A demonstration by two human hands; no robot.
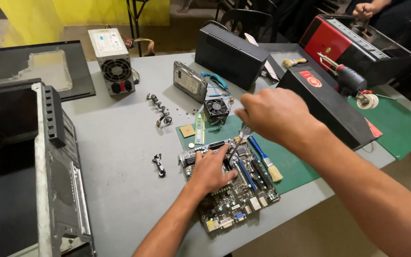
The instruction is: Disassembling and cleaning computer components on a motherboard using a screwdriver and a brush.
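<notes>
A computer motherboard point(236, 192) lies on the grey table near its front edge, partly on a green mat point(291, 164). My left hand point(209, 170) rests flat on the board's middle, fingers spread and pressing down. My right hand point(274, 115) hovers above the board's far edge, closed around the handle of a screwdriver point(239, 138) whose shaft points down at the board. A small paintbrush with a blue handle point(266, 160) lies along the board's right side.
An open computer case point(34, 176) fills the left. Behind the board lie a memory stick point(199, 127), a processor chip point(187, 131), a cooler fan point(216, 108), a hard drive point(190, 82) and a power supply point(114, 62). Black boxes point(327, 102) stand right. Another person's hands point(365, 9) work far right.
</notes>
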